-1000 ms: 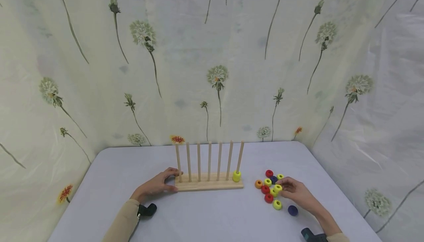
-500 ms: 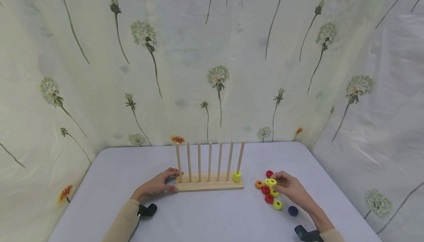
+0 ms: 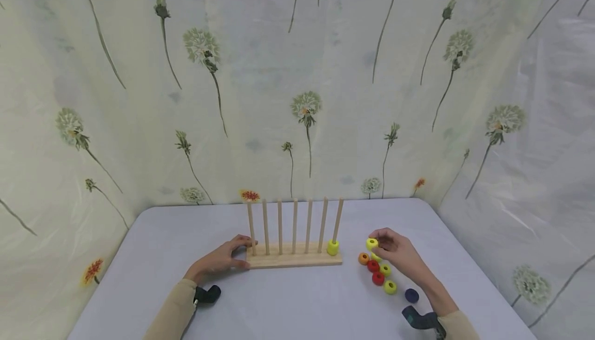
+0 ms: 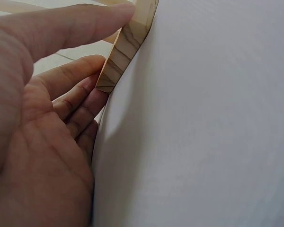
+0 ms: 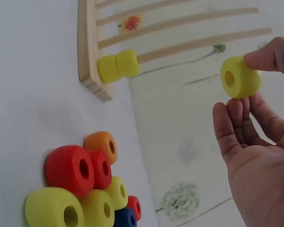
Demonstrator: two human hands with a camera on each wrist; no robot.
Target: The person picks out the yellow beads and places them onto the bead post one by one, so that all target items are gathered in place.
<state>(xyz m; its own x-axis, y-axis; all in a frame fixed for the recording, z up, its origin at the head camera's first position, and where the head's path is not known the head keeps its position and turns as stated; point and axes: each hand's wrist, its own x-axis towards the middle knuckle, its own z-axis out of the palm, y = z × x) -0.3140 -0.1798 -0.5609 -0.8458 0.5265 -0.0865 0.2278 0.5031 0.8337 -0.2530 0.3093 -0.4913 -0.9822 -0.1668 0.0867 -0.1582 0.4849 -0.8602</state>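
Observation:
A wooden rack [image 3: 294, 263] with several upright pegs stands on the table. My left hand [image 3: 216, 260] grips its left end, thumb at the front edge and fingers behind; in the left wrist view the wooden end [image 4: 120, 59] sits between them. Two stacked yellow beads [image 5: 118, 66] fill the bottom of the rightmost peg. Between thumb and fingertips my right hand [image 3: 400, 255] pinches another yellow bead [image 3: 372, 244], raised above the loose beads to the right of the rack. Its hole [image 5: 230, 79] shows in the right wrist view.
Loose beads lie in a cluster right of the rack: orange [image 3: 364, 259], red [image 3: 378, 278], yellow [image 3: 390, 287] and, in the right wrist view, blue [image 5: 125, 218]. A separate blue bead [image 3: 411, 295] lies nearer the front. A flower-patterned curtain [image 3: 260, 123] hangs behind the table.
My right hand has lifted the pinched yellow bead off the cluster and carried it leftward and away from me, toward the rack. The left hand and the rack have stayed put.

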